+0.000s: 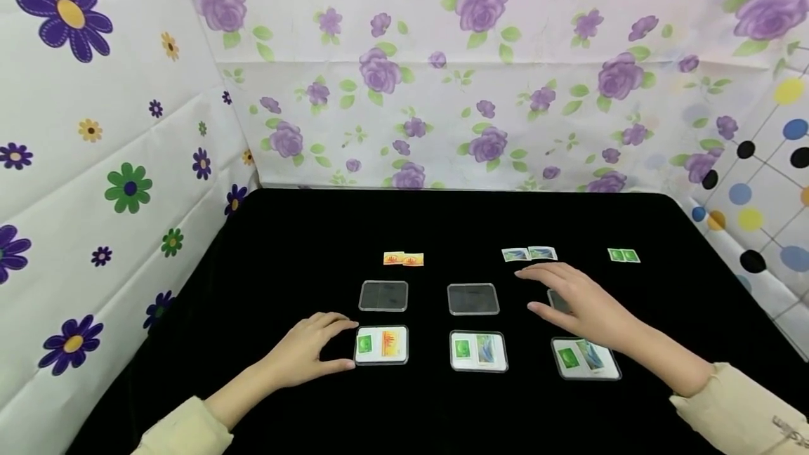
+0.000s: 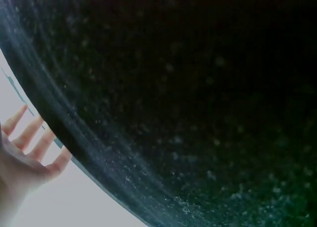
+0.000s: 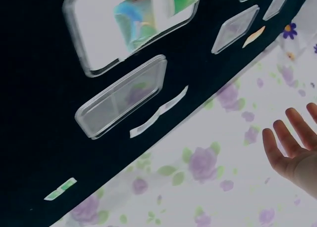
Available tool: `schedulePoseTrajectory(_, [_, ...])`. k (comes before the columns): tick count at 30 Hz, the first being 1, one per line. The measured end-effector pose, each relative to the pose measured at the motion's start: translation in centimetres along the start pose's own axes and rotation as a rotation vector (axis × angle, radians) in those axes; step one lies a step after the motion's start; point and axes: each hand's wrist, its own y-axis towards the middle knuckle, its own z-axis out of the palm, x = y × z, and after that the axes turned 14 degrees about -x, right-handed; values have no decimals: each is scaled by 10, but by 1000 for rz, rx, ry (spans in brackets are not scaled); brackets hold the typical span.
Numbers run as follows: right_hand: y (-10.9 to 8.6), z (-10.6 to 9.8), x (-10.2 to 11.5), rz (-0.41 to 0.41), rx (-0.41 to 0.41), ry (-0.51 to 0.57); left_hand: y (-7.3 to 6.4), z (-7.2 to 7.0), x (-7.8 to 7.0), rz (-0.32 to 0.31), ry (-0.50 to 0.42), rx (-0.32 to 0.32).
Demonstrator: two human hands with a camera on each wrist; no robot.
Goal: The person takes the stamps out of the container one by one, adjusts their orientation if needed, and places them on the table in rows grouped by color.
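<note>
In the head view my left hand (image 1: 310, 348) is at the left edge of a transparent case (image 1: 381, 362), thumb and fingers spread apart beside it. That case contains a white card with a green stamp (image 1: 364, 344) and an orange stamp (image 1: 390, 343). My right hand (image 1: 590, 306), fingers extended and holding nothing, hovers over the right-hand column, partly hiding a transparent cover (image 1: 557, 300). Just below it sits another case (image 1: 588, 376) with a green and a blue landscape stamp. The left wrist view is mostly dark, with the left hand (image 2: 29, 158) at its edge.
A middle case (image 1: 478, 369) with two stamps lies between the others. Two transparent covers, left (image 1: 383, 296) and middle (image 1: 473, 299), lie behind. Farther back are orange stamps (image 1: 403, 259), blue landscape stamps (image 1: 529, 253) and green stamps (image 1: 623, 255) on the black cloth (image 1: 316, 223).
</note>
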Motion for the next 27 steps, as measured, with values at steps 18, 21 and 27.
schedulePoseTrajectory(18, [17, 34, 44, -80, 91, 151, 1, 9, -4, 71, 102, -77])
schedulePoseTrajectory(21, [20, 39, 49, -72, 126, 153, 2, 10, -5, 64, 106, -74])
schedulePoseTrajectory(27, [24, 47, 57, -88, 157, 155, 4, 12, -7, 47, 103, -67])
